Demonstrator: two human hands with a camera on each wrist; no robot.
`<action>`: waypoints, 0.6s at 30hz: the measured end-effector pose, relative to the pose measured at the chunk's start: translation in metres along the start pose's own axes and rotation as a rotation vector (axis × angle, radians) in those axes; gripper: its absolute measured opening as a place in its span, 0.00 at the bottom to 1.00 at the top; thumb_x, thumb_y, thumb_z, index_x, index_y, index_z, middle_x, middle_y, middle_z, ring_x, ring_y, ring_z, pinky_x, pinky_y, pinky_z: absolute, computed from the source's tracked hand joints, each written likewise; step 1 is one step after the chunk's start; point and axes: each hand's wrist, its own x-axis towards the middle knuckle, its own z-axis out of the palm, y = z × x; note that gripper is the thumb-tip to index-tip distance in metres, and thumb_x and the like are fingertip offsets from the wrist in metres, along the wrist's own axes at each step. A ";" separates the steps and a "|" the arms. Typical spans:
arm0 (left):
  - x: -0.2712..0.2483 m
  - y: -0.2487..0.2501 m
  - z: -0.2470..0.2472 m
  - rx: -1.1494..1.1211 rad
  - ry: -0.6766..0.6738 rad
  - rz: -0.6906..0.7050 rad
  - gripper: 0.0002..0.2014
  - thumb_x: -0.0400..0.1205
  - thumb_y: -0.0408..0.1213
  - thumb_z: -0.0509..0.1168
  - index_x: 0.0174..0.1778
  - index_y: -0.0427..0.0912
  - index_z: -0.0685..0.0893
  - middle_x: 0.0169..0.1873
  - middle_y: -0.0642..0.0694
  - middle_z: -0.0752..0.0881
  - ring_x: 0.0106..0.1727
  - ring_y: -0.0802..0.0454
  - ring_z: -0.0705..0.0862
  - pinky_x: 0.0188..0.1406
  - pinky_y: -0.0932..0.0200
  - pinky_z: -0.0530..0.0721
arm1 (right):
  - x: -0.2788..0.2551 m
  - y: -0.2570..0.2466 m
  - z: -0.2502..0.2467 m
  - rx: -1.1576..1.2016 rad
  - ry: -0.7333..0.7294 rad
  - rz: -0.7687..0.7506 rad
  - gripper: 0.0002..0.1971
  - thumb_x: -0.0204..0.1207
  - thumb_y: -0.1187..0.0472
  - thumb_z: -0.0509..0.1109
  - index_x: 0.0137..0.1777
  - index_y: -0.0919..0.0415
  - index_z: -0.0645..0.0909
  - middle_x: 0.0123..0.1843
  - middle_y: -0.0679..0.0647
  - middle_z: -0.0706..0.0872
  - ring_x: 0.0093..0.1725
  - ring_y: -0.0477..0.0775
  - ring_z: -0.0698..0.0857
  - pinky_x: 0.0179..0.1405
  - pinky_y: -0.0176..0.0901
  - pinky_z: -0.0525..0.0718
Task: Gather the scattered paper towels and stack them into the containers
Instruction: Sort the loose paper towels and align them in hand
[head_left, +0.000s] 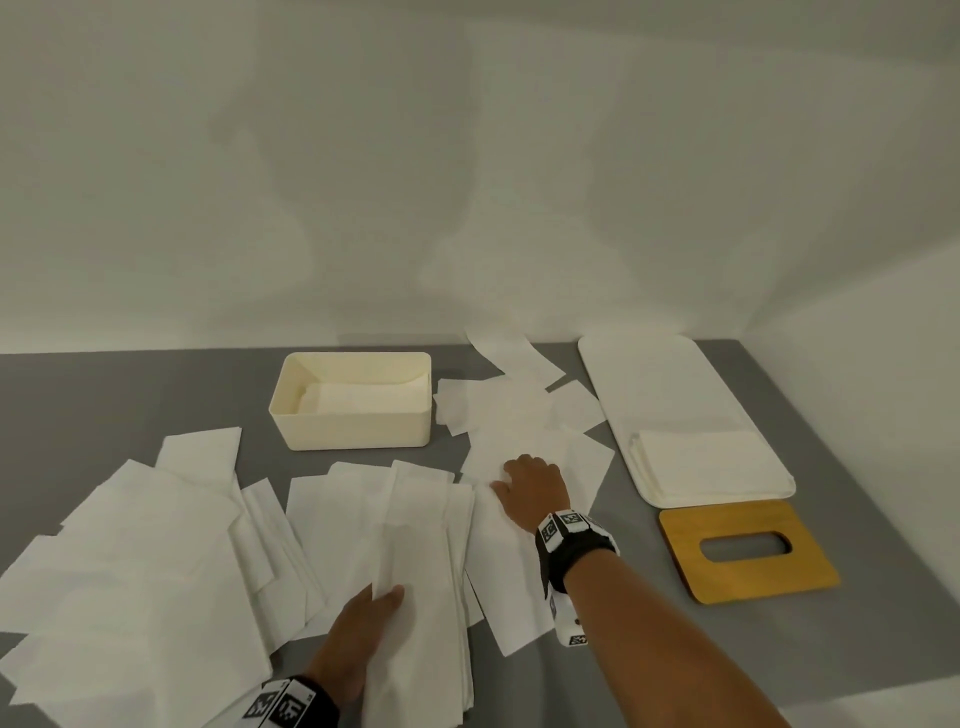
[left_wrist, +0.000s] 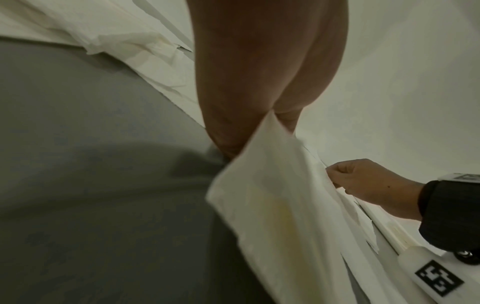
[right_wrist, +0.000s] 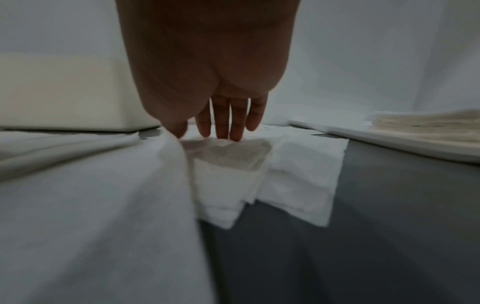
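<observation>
Head view, left hand (head_left: 358, 639) pinching towel stack (head_left: 421, 571), long axis front-back

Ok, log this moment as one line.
left hand grips paper stack | right hand presses loose sheet | box and tray part-filled

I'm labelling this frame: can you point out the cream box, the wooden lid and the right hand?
cream box (head_left: 353, 429), head view, front wall.
wooden lid (head_left: 753, 577), head view, surface below the slot.
right hand (head_left: 535, 488), head view, back of hand.
</observation>
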 end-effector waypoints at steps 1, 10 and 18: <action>-0.001 0.000 0.000 -0.003 -0.016 0.005 0.10 0.84 0.37 0.66 0.54 0.34 0.86 0.45 0.38 0.92 0.50 0.39 0.88 0.54 0.47 0.84 | -0.001 -0.001 0.001 0.040 0.009 0.026 0.20 0.84 0.47 0.54 0.63 0.61 0.79 0.61 0.57 0.81 0.61 0.60 0.79 0.62 0.50 0.72; -0.010 0.008 0.001 -0.008 -0.093 -0.019 0.11 0.85 0.39 0.62 0.56 0.37 0.83 0.50 0.36 0.89 0.53 0.37 0.87 0.51 0.46 0.84 | -0.016 -0.011 0.010 0.120 -0.089 0.038 0.31 0.77 0.34 0.58 0.65 0.59 0.81 0.72 0.57 0.76 0.74 0.60 0.71 0.74 0.57 0.63; -0.017 0.013 0.006 -0.041 -0.082 -0.054 0.16 0.86 0.38 0.61 0.66 0.32 0.78 0.59 0.31 0.85 0.62 0.31 0.83 0.67 0.35 0.79 | -0.057 -0.014 -0.028 0.574 0.096 0.279 0.16 0.85 0.56 0.58 0.66 0.65 0.75 0.62 0.60 0.83 0.64 0.63 0.80 0.57 0.47 0.75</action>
